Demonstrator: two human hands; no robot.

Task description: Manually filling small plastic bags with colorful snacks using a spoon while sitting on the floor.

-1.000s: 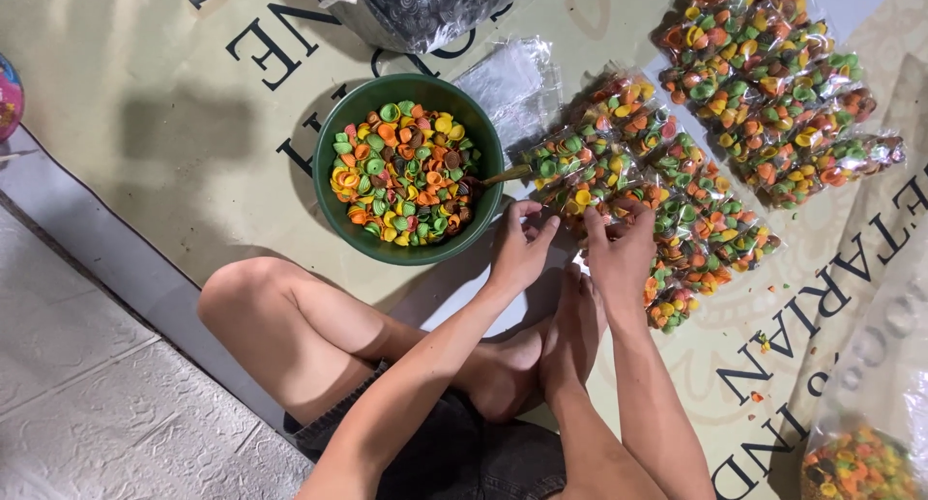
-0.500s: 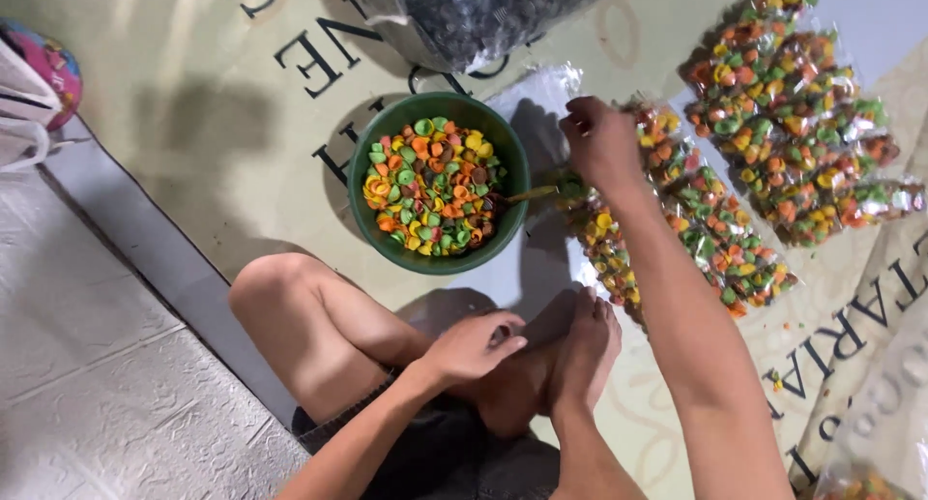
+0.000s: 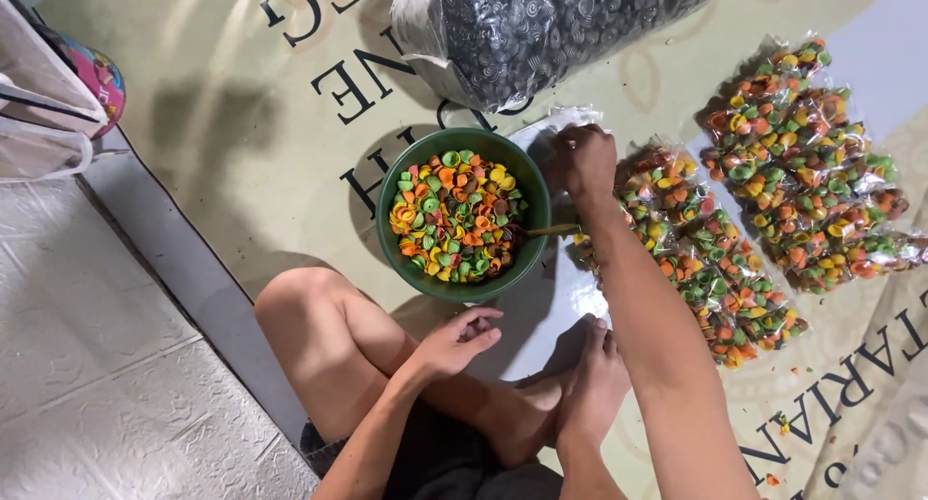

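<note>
Seated on the printed floor mat (image 3: 242,142), we reach past the green bowl (image 3: 462,215) of colourful shell-shaped crackers.

Our right hand (image 3: 583,161) sits at the stack of clear empty bags (image 3: 565,123) just beyond the bowl's far rim, fingers curled down on the plastic, though we cannot tell whether one is pinched. Our left hand (image 3: 454,340) rests loosely open on our leg, holding nothing. A spoon (image 3: 549,231) leans out of the bowl under our right forearm; we judge a careless pull back could knock it, scattering crackers toward the filled packets (image 3: 715,268).
</note>
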